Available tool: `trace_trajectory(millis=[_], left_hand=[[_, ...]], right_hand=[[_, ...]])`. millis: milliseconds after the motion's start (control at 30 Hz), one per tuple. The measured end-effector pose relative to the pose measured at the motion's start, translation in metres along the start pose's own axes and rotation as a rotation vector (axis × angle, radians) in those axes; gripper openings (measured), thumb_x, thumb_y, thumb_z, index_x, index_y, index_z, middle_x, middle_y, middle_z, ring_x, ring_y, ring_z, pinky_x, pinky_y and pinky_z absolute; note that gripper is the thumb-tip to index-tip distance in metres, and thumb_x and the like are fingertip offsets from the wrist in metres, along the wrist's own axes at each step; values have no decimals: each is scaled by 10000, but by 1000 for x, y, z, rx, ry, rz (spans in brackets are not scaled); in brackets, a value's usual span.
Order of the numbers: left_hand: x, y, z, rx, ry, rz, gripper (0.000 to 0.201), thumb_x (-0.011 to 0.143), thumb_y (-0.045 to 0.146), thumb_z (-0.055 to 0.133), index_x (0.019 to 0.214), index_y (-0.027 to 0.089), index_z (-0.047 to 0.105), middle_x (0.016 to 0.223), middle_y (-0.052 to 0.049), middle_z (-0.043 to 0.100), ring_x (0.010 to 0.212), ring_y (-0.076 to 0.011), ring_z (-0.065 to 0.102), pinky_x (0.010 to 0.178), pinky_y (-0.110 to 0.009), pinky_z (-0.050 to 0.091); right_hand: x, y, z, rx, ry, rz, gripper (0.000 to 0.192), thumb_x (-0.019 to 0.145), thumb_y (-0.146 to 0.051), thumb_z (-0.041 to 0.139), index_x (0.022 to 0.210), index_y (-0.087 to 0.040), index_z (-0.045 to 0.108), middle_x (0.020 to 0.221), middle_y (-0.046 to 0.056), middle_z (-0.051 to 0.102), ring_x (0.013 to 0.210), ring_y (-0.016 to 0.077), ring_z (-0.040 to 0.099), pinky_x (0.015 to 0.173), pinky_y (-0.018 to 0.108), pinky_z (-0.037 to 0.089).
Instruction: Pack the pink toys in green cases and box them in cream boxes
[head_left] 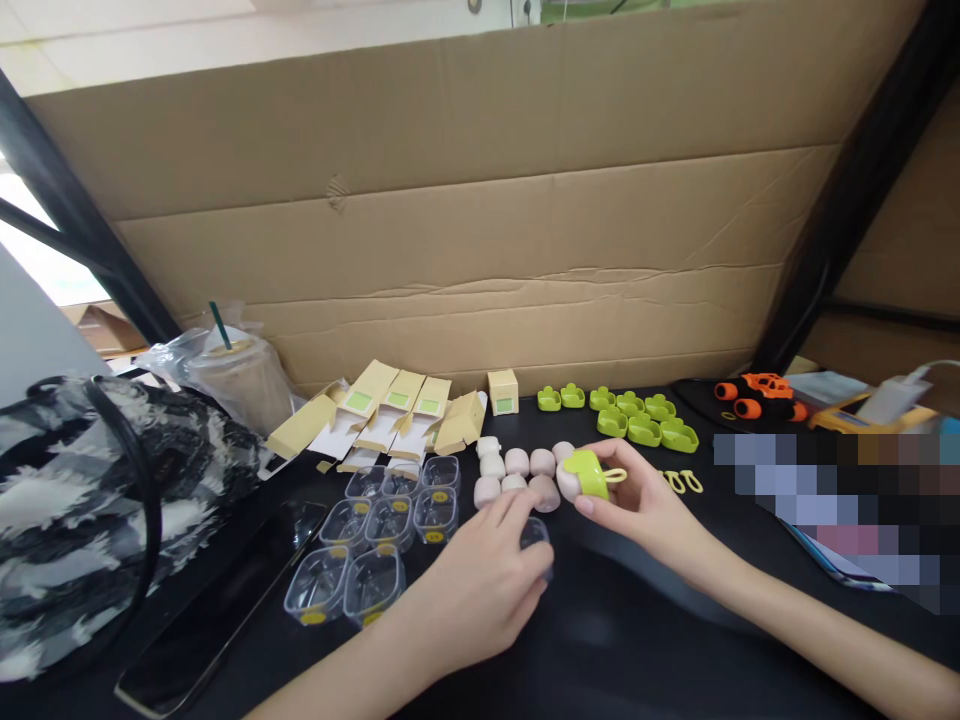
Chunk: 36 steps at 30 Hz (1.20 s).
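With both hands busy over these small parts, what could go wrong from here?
1. The left hand covers a clear plastic case right beside the loose pink pieces; a sweep of the fingers could knock them into disorder.
2. The right hand pinches the green part and its yellow loop only at the fingertips, so it might slip.
3. The iced drink stands close to the paper boxes; a tip would probably wet them.

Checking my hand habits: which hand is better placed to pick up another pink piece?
Left, probably. The left hand lies right beside the pink pieces, covering only a clear case. The right hand is occupied with a green part.
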<state>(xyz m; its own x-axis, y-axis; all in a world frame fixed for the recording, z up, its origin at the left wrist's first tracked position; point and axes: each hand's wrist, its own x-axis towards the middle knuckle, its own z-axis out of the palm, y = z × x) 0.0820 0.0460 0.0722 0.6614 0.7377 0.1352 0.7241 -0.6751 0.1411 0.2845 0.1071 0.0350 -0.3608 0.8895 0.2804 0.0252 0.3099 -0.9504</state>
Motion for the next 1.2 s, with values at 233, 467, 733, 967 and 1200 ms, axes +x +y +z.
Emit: trace_trajectory(millis=[233, 467, 733, 967, 1200], left_hand=[[18, -7, 40, -523, 150, -126, 111, 801, 225, 617, 890, 214, 552, 1118, -73, 484, 1083, -230, 506, 950, -386, 444], [20, -9, 52, -760, 273, -209, 565, 688, 132, 651, 1166, 215, 363, 1199, -94, 461, 1100, -247, 486, 936, -439, 441], [18, -12, 57, -829, 315, -231, 436, 794, 198, 602, 1157, 230, 362, 1160, -72, 497, 1048, -224, 547, 890, -409, 469], [19, -11, 61, -800, 335, -221, 470, 761, 142, 590, 1147, 222, 334, 1175, -89, 481, 1041, -225, 550, 887, -408, 479], [20, -11, 61, -781, 323, -208, 479, 746, 123, 577, 1152, 202, 335, 1168, -104, 462, 1049, -233, 537, 888, -414, 481]], right_hand=[[2, 1, -1, 113, -7, -18, 460, 751, -398, 718, 1118, -246, 486, 1011, 48, 666, 956, 220, 650, 832, 382, 535], [-1, -2, -7, -213, -81, -111, 423, 769, -373, 706, 1140, -237, 556, 1016, 43, 630, 870, 205, 614, 766, 343, 529], [-4, 1, -7, -418, -198, -151, 462, 781, -379, 697, 1200, -257, 545, 1108, 52, 613, 975, 235, 593, 833, 348, 496], [-3, 6, -5, -548, -220, -224, 387, 778, -344, 718, 1127, -267, 569, 1099, 52, 638, 1042, 259, 573, 914, 406, 448], [-4, 5, -5, -573, -259, -219, 379, 771, -295, 729, 1108, -253, 560, 1064, 40, 648, 992, 244, 584, 872, 369, 457]])
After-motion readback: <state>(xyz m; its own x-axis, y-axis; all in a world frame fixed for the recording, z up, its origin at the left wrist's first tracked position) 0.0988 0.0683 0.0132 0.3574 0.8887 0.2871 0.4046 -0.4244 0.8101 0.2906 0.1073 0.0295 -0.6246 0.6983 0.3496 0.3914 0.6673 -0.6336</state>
